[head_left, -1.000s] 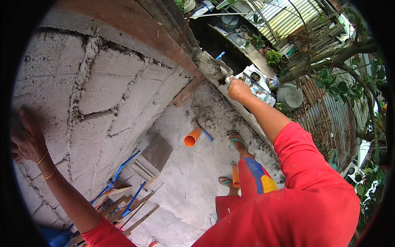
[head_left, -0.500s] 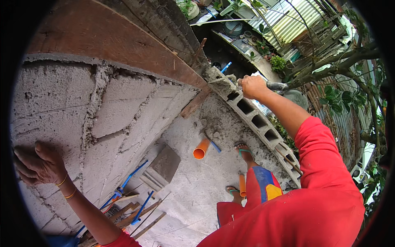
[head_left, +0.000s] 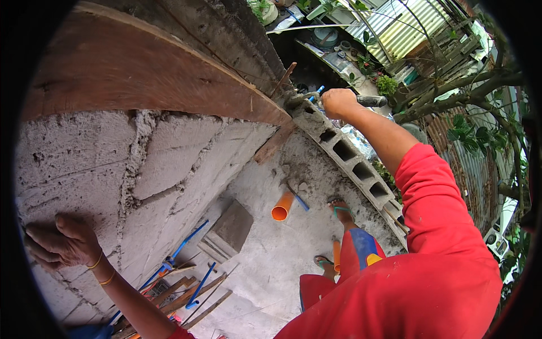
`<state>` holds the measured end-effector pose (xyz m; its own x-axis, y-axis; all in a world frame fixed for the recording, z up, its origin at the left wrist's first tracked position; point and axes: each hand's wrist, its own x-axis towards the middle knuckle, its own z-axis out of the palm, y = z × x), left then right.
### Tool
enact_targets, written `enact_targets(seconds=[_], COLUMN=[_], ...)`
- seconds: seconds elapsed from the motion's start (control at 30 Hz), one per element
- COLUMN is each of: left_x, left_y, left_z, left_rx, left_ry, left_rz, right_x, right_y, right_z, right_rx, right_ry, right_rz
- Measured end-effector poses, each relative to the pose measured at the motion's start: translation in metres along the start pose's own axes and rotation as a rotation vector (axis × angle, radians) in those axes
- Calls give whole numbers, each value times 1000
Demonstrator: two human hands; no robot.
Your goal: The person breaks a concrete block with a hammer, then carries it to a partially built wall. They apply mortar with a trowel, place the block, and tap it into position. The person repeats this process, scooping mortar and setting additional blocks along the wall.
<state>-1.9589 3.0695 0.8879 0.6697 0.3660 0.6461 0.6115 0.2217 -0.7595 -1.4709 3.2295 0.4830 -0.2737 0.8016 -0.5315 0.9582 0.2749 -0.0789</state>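
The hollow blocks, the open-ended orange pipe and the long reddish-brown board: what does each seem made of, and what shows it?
Hollow blocks: likely concrete, matte and rough; grey, coarse faces.
Orange pipe: probably plastic, smooth; even colour, thin rim.
Reddish-brown board: perhaps wood, worn and dull; streaky surface, though any coating is unclear.

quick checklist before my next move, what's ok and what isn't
1. Right hand closed around the tool: ok.
2. Left hand braced on the wall: cannot tell; it is open at the surface, but any pressure is unclear.
3. Top of the hollow blocks free of loose things: not ok, a stick lies there.
4. Sandals on both feet: ok.
5. Floor beside the feet free of pipes: not ok, an orange pipe is there.
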Motion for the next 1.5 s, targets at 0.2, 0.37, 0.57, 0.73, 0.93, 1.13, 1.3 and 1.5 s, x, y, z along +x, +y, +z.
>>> enact_targets(seconds=[0.2,0.37,0.57,0.73,0.93,1.13,1.3,1.5], left_x=[-10,-15,-13,-20,-21,-27,-38,-28], left_y=[-13,-18,-15,-21,-24,-31,-44,-29], left_z=[1,1,2,5,7,8,12,7], left_rx=[11,31,1,58,43,101,93,-32], left_ry=[-58,-65,-32,-40,-16,-28,-49,-30], left_rz=[0,10,-12,11,28,26,20,-20], right_x=[-49,-88,-65,-50,-35,-50,-60,-34], right_y=[20,33,16,14,4,9,31,26], right_z=[-23,0,22,12,1,1,16,29], right_rx=[88,-25,-118,-115,-104,-32,-56,53], right_ry=[1,-152,-77,-23,65,30,-67,93], right_rz=[34,-14,-66,-85,-69,-54,-2,-5])
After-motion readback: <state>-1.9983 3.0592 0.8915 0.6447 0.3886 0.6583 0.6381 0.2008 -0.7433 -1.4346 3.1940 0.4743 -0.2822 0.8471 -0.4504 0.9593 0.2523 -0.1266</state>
